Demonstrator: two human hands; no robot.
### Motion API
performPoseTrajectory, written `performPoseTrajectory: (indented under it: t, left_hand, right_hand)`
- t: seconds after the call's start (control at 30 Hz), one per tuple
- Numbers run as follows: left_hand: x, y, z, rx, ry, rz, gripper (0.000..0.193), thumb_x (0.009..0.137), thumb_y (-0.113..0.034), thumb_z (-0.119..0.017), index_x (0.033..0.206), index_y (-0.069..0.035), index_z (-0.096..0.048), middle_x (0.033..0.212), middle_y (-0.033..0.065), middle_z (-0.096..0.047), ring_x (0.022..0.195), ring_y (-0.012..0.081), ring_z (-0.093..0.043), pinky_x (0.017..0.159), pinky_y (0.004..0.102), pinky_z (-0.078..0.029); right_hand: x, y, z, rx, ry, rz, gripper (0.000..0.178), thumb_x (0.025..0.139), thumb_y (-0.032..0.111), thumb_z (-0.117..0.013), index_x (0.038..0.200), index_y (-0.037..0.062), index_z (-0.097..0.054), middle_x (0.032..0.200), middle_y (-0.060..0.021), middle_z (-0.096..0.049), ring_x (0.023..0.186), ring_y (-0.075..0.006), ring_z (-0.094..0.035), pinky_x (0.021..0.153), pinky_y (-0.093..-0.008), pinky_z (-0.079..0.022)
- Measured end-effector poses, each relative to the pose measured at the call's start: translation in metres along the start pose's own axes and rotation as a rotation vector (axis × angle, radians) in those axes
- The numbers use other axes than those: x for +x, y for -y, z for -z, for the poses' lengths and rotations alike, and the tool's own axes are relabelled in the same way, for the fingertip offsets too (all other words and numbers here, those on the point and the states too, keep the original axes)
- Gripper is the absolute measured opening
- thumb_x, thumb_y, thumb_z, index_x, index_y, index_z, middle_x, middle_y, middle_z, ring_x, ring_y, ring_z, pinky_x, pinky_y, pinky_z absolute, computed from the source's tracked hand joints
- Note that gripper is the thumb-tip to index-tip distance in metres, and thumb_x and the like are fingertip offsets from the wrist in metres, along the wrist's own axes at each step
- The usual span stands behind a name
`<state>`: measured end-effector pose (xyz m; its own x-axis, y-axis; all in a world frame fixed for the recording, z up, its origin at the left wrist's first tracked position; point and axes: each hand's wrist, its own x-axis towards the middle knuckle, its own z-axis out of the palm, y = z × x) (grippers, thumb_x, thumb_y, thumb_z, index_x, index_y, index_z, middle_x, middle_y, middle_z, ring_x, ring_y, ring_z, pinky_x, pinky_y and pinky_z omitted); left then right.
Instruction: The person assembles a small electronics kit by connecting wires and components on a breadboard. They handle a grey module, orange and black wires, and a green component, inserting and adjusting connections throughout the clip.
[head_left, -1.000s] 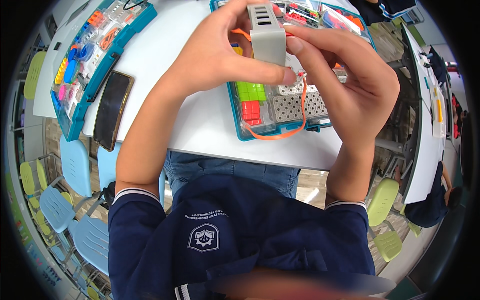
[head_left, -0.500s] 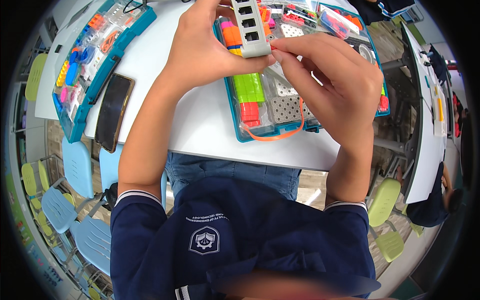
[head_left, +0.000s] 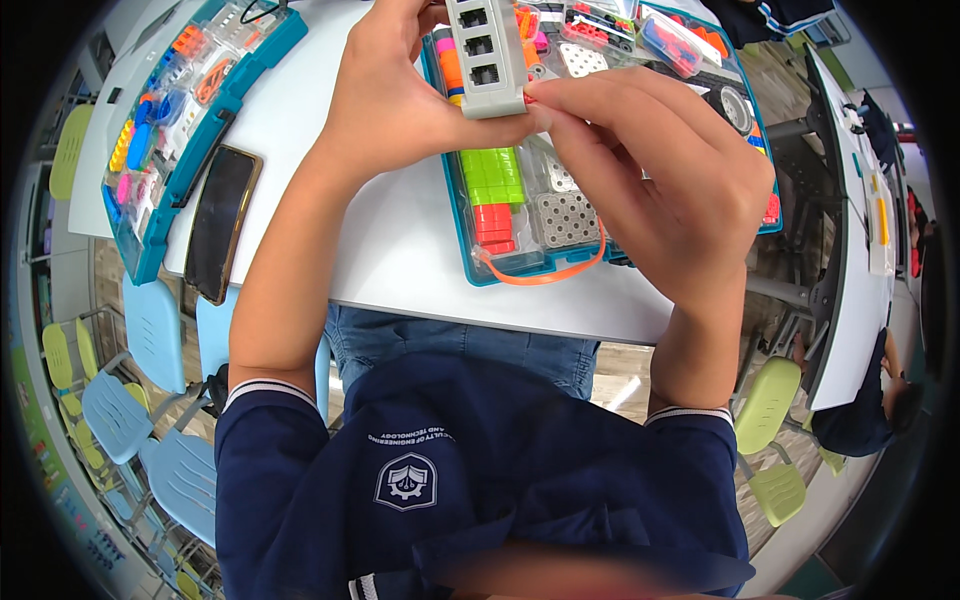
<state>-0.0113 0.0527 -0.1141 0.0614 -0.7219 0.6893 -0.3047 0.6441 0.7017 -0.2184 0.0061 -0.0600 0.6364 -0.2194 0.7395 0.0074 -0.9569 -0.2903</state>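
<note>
A light grey block with a row of black sockets (head_left: 497,97), likely an electronic controller, is held up over the far part of the table. My left hand (head_left: 395,115) grips it, thumb along its near end and fingers behind it, partly out of sight. At its lower right corner, my right hand (head_left: 665,165) pinches a tiny red piece (head_left: 529,98) between thumb and forefinger, touching the block's side. Most of that piece is hidden by the fingertips. Below both hands lies an open teal case (head_left: 462,235) with green, red and orange building bricks.
A second teal organiser case (head_left: 180,190) with small coloured parts stands at the left, beside a dark phone (head_left: 224,222). An orange strap (head_left: 550,277) hangs over the near case's front edge. Blue chairs (head_left: 155,335) are at the left; another person (head_left: 860,400) is at the far right.
The grey block and both hands have shifted slightly left. My right hand keeps its pinch at the block's corner, and my left hand keeps its hold.
</note>
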Motion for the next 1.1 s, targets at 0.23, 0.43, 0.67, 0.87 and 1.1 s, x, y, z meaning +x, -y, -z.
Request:
performPoseTrajectory:
  t: [0.23, 0.43, 0.67, 0.87, 1.1]
  left_hand:
    - [0.0, 0.001, 0.003, 0.044, 0.011, -0.015, 0.096, 0.052, -0.017, -0.093, 0.132, -0.002, -0.04, 0.125, 0.0144, -0.054, 0.122, 0.023, -0.052, 0.104, 0.0381, -0.041]
    - [-0.001, -0.001, 0.003, 0.071, -0.037, -0.024, 0.096, 0.052, -0.017, -0.093, 0.131, -0.001, -0.041, 0.124, 0.014, -0.055, 0.117, 0.021, -0.054, 0.101, 0.0363, -0.042]
    - [0.003, -0.008, 0.004, 0.17, -0.048, -0.092, 0.091, 0.054, -0.016, -0.092, 0.13, -0.001, -0.044, 0.122, 0.0132, -0.057, 0.112, 0.0177, -0.055, 0.098, 0.0329, -0.044]
    - [0.005, -0.023, 0.002, 0.414, -0.052, -0.087, 0.085, 0.055, -0.016, -0.091, 0.127, -0.002, -0.048, 0.118, 0.0126, -0.06, 0.107, 0.0177, -0.059, 0.092, 0.0318, -0.048]
    - [0.007, -0.015, 0.007, 0.269, 0.036, -0.038, 0.09, 0.053, -0.018, -0.09, 0.129, -0.002, -0.046, 0.12, 0.0141, -0.059, 0.11, 0.0198, -0.059, 0.094, 0.033, -0.048]
  right_hand:
    - [-0.001, 0.001, 0.001, -0.031, 0.034, -0.003, 0.02, 0.073, -0.004, -0.076, 0.092, 0.0016, -0.073, 0.081, -0.0074, -0.07, 0.061, -0.0109, -0.062, 0.052, -0.0217, -0.047]
    - [0.0, -0.003, -0.002, 0.033, -0.009, 0.006, 0.018, 0.075, -0.006, -0.074, 0.093, -0.0007, -0.072, 0.083, -0.0081, -0.071, 0.063, -0.0111, -0.064, 0.055, -0.0216, -0.05]
    - [0.001, -0.005, -0.003, 0.047, -0.004, 0.01, 0.016, 0.076, -0.007, -0.073, 0.092, -0.0029, -0.072, 0.082, -0.0086, -0.071, 0.064, -0.0116, -0.064, 0.055, -0.022, -0.051]
    - [0.0, -0.008, -0.005, 0.061, 0.029, -0.054, 0.012, 0.079, -0.006, -0.072, 0.091, -0.0029, -0.071, 0.079, -0.0076, -0.069, 0.065, -0.011, -0.063, 0.056, -0.0222, -0.049]
    - [0.001, -0.015, -0.003, 0.135, 0.206, -0.102, 0.007, 0.091, 0.002, -0.062, 0.096, -0.0026, -0.063, 0.081, -0.008, -0.063, 0.067, -0.0147, -0.058, 0.06, -0.0262, -0.046]
